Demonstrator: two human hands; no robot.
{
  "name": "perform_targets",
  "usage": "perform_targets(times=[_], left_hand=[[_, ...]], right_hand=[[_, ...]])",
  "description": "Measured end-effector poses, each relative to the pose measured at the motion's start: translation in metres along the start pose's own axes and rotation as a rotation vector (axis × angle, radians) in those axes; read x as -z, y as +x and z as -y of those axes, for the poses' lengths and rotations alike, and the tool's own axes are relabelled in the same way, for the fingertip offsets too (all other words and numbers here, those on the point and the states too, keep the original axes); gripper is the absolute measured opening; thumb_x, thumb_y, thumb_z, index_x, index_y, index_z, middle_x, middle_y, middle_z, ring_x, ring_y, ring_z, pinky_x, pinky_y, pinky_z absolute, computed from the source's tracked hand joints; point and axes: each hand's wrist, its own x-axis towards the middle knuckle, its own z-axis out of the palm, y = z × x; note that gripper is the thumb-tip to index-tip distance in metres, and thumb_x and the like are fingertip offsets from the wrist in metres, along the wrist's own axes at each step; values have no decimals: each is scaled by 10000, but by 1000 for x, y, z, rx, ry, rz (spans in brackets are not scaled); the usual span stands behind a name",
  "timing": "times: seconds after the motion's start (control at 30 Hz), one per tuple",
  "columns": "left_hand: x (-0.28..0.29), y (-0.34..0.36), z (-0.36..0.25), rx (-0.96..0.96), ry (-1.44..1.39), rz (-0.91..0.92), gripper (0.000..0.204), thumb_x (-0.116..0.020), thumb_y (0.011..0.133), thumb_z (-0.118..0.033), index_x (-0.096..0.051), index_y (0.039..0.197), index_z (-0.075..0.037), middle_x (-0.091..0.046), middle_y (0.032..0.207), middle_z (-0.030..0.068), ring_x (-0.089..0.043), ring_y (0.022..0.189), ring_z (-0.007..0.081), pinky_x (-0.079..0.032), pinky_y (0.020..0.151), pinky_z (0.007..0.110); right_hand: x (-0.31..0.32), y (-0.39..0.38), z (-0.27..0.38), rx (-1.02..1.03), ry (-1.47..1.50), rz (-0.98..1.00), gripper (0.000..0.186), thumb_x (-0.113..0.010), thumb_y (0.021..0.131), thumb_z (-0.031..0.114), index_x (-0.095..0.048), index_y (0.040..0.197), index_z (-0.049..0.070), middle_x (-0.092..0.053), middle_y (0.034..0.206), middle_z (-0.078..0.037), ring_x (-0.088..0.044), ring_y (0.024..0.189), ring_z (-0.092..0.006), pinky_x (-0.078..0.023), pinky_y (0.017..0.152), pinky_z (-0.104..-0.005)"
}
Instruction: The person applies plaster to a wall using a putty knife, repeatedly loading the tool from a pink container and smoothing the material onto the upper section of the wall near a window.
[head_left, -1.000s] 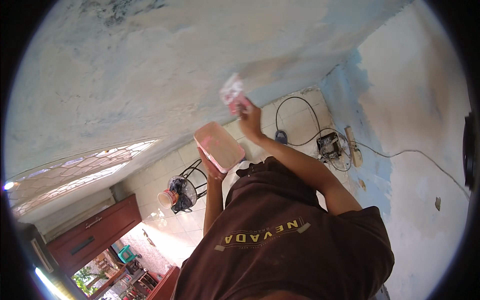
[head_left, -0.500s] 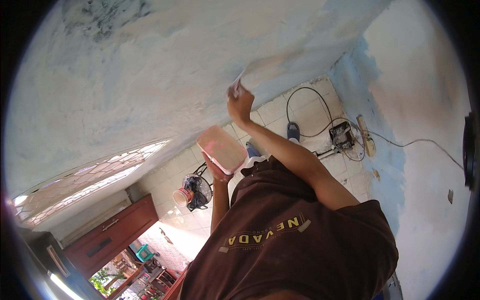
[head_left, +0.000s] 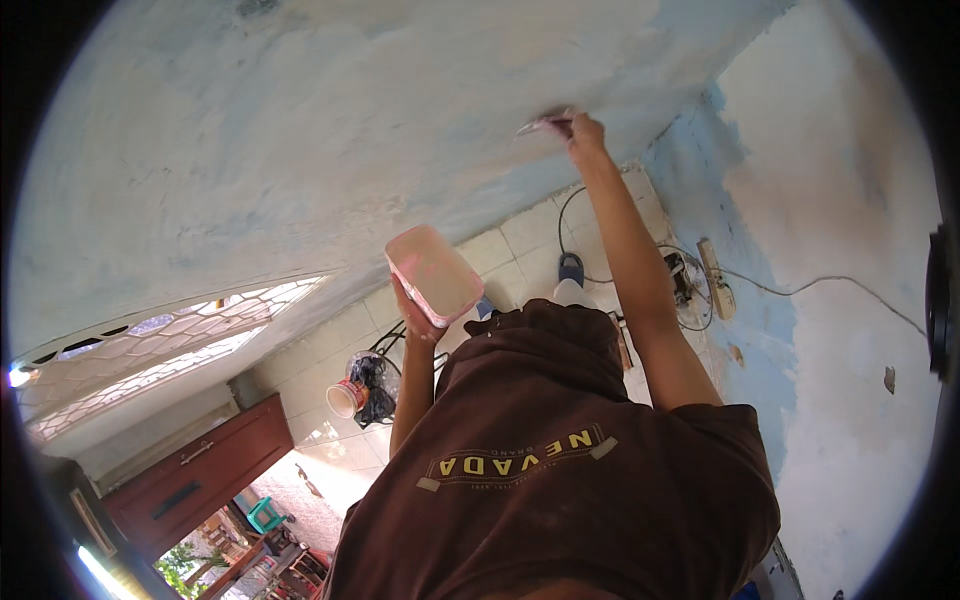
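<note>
My left hand (head_left: 420, 312) grips a rectangular plastic tub (head_left: 436, 270) from below and the side. Smears of pink and pale paste coat the tub, and its open top faces up. My right arm reaches out to the patchy blue and white wall (head_left: 380, 120). At its end my right hand (head_left: 588, 136) is closed round a putty knife (head_left: 548, 124), whose paste-smeared blade lies at the wall surface. Motion softens the blade's outline, so its exact contact cannot be made out.
A socket strip (head_left: 716, 278) and cable hang by the right-hand wall, near a dark device (head_left: 683, 280) on the tiled floor (head_left: 490, 250). To the left stand a paint bucket (head_left: 346, 399) and a black plastic bag (head_left: 376, 395). A brown door (head_left: 200, 470) is farther left.
My right hand has swept the putty knife to the right and farther up the wall, with the arm stretched straighter. My left hand keeps hold of the tub. The view has shifted slightly.
</note>
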Motion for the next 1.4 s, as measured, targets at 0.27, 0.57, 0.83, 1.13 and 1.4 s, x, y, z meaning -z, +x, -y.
perform_targets(times=[0.27,0.57,0.83,1.13,1.4], left_hand=[[16,-6,-5,-112,-31,-5,765,-392,974,-711,-393,1514,-168,-530,1437,116,-541,1294,379,-455,1062,619],[6,0,-11,-129,-12,-10,762,-390,981,-702,-383,1517,-160,-528,1429,120,-543,1289,376,-462,1053,624],[8,-1,-6,-125,-72,47,759,-384,979,-710,-391,1510,-168,-533,1420,113,-541,1289,371,-462,1053,629],[-10,15,2,-190,75,49,763,-350,1000,-695,-370,1535,-152,-513,1465,111,-529,1316,329,-448,1092,565],[-59,48,13,-171,110,134,813,-308,991,-726,-376,1534,-125,-497,1481,110,-509,1338,304,-436,1119,517]], right_hand=[[28,-84,9,146,-149,-163,166,-494,974,48,-545,1000,-108,-647,1012,-274,-716,860,-337,-653,739,-419],[11,-29,-58,-126,-54,-37,262,-401,1042,83,-526,964,-134,-655,949,-295,-695,907,-395,-630,909,-473],[-9,-91,61,153,52,168,202,-509,1021,119,-554,999,-77,-633,1035,-201,-664,996,-319,-592,964,-433],[66,-145,-9,152,-194,228,202,-626,971,106,-603,1163,47,-632,1109,-51,-619,987,-168,-530,847,-357],[-40,-263,8,571,-1245,476,384,-662,962,193,-528,1249,-25,-697,841,-137,-680,700,-311,-517,616,-398]])
